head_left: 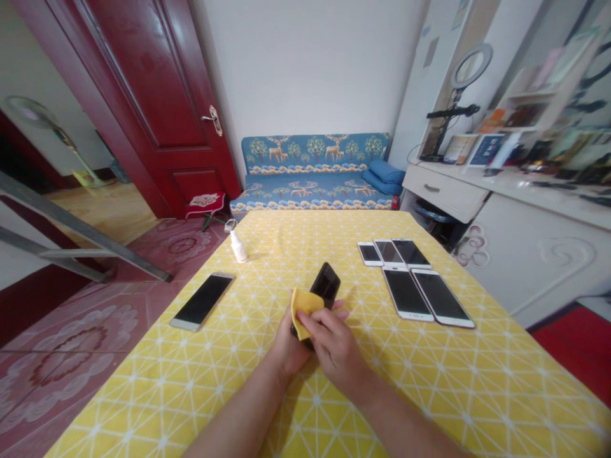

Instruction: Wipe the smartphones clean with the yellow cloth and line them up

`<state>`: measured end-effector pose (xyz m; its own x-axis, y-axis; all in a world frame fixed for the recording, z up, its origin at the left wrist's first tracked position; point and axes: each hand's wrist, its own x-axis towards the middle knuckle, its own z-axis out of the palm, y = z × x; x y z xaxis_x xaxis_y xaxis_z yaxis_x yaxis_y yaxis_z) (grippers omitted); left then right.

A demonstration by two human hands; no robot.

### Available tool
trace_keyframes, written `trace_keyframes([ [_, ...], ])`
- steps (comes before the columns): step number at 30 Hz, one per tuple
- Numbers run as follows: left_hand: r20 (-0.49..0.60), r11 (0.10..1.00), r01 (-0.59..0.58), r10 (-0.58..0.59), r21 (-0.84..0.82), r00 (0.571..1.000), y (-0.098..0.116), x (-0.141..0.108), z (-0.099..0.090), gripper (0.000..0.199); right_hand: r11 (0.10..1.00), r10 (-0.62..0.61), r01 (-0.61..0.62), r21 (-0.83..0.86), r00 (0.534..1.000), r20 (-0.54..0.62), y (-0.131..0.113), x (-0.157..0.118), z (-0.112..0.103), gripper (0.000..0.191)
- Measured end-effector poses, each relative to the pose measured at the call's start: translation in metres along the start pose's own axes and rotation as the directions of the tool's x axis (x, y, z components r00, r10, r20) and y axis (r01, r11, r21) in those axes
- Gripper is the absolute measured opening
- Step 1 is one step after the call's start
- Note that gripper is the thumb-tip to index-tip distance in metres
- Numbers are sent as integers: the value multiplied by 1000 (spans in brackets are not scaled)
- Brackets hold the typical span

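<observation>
In left hand (290,346), black smartphone (325,284), tilted; under right hand (335,348), yellow cloth (305,310) pressed against it. Right of it, five phones (407,294) flat on worktop (363,394); left of it, one phone (202,301), white bottle (238,247).

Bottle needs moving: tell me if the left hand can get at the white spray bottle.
Probably yes: the left hand must first free the black phone, but nothing lies between it and the white spray bottle.
</observation>
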<state>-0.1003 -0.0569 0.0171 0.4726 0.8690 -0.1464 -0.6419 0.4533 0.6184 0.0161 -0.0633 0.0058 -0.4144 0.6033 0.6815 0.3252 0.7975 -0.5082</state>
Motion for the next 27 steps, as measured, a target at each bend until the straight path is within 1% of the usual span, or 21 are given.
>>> trace_keyframes([
  [2,5,997,9,-8,-73,1000,2,-1,0,55,993,15,-21,-112,999,-52,6,2,-4,45],
  [4,-10,990,36,-37,-138,999,2,-2,-2,41,971,44,-63,-229,995,-88,13,4,-11,45],
  [6,-3,982,66,-68,-178,998,1,-3,-3,28,932,89,-134,-336,985,-147,22,6,-20,44],
  [7,17,980,79,-77,-182,997,0,-4,-3,27,907,114,-179,-382,976,-184,26,6,-25,43],
  [9,76,977,89,-75,-194,994,-1,-5,-2,36,858,158,-259,-444,955,-251,34,6,-32,42],
  [11,112,971,80,-56,-225,992,0,-6,0,44,832,187,-296,-470,946,-264,39,5,-35,42],
  [12,110,967,65,-39,-245,993,1,-6,1,45,829,196,-295,-476,949,-247,39,5,-35,42],
  [14,65,958,33,-15,-286,998,3,-6,2,40,833,204,-272,-482,960,-190,37,5,-33,42],
  [17,-69,946,-19,-3,-324,998,5,-3,-1,26,849,188,-218,-481,976,-112,27,5,-26,41],
  [19,-154,938,-83,32,-336,987,7,-1,-5,20,877,162,-175,-447,984,-68,19,4,-20,41],
  [20,-178,934,-117,59,-338,982,8,-1,-6,19,897,147,-151,-415,988,-42,15,3,-17,41],
  [22,-176,926,-160,104,-343,979,12,1,-9,25,938,120,-110,-328,993,11,5,1,-12,41],
  [24,-168,921,-192,142,-339,975,16,2,-11,41,971,82,-59,-230,993,91,-6,0,-9,37],
  [25,-181,920,-215,162,-327,970,18,2,-12,46,982,57,-29,-184,987,149,-11,-1,-9,33],
  [27,-247,916,-300,236,-266,940,22,4,-15,46,993,18,14,-113,961,275,-20,-2,-10,20],
])
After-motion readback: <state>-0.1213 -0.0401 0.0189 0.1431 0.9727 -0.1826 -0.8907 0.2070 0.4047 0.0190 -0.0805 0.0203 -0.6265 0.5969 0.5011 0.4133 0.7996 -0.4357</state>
